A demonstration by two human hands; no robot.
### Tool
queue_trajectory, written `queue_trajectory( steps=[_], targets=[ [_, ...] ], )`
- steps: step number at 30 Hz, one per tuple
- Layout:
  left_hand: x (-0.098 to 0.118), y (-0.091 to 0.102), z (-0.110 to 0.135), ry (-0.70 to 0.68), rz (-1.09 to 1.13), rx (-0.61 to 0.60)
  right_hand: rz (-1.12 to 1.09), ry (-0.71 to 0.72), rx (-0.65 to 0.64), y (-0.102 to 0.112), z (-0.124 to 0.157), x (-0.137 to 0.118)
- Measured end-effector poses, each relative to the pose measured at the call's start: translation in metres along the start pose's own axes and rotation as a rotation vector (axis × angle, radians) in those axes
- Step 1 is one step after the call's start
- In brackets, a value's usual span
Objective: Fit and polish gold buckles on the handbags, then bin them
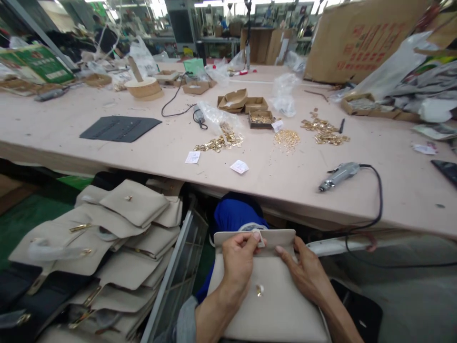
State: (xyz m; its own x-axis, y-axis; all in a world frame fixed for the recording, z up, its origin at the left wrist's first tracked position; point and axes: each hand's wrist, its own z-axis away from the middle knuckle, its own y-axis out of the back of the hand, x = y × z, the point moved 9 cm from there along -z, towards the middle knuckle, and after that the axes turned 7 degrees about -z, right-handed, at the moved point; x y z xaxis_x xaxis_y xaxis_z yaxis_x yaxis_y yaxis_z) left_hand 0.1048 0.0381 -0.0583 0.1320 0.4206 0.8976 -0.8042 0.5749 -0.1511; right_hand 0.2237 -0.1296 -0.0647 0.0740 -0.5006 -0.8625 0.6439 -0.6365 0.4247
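Head view: bag (282,309) below the table (171,159); clasp (259,291) appears fitted, flap (276,235) unclosed. Left hand (238,259) pinches a small white piece (259,239) at the flap; right hand (307,272) pinches its corner.

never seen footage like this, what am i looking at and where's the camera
No machine does the handling here: these are a person's bare hands, filmed by a camera worn on their head, looking forward and down. The left hand pinches a small whitish piece at the raised flap of a beige bag; the right hand grips the flap's other side. On the table beyond lie gold-coloured pieces, a grey corded tool and a dark sheet. More beige bags are piled at left.
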Motion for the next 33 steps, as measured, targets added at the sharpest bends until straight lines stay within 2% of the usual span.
queue_trajectory(
  steps=[9,12,16,19,22,25,29,33],
  targets=[
    [0.009,-0.005,-0.001,-0.034,0.016,-0.057,0.026,0.016,0.045,0.016,-0.005,-0.006],
    [0.006,-0.006,-0.007,-0.046,-0.017,-0.073,0.097,0.09,0.16,0.041,-0.011,-0.012],
    [0.0,-0.006,-0.013,-0.05,-0.029,-0.08,0.071,0.138,0.327,0.08,-0.021,-0.025],
    [0.0,-0.006,-0.014,-0.039,0.0,-0.092,0.055,0.165,0.42,0.095,-0.024,-0.044],
    [0.001,-0.006,-0.013,-0.017,0.057,-0.094,0.06,0.212,0.472,0.094,-0.023,-0.064],
    [0.0,-0.005,-0.013,0.014,0.097,-0.097,0.066,0.236,0.462,0.083,-0.023,-0.073],
    [0.0,-0.005,-0.012,0.024,0.105,-0.1,0.09,0.239,0.407,0.073,-0.021,-0.072],
    [0.0,-0.005,-0.011,0.024,0.093,-0.096,0.039,0.243,0.407,0.079,-0.019,-0.063]
  ],
)
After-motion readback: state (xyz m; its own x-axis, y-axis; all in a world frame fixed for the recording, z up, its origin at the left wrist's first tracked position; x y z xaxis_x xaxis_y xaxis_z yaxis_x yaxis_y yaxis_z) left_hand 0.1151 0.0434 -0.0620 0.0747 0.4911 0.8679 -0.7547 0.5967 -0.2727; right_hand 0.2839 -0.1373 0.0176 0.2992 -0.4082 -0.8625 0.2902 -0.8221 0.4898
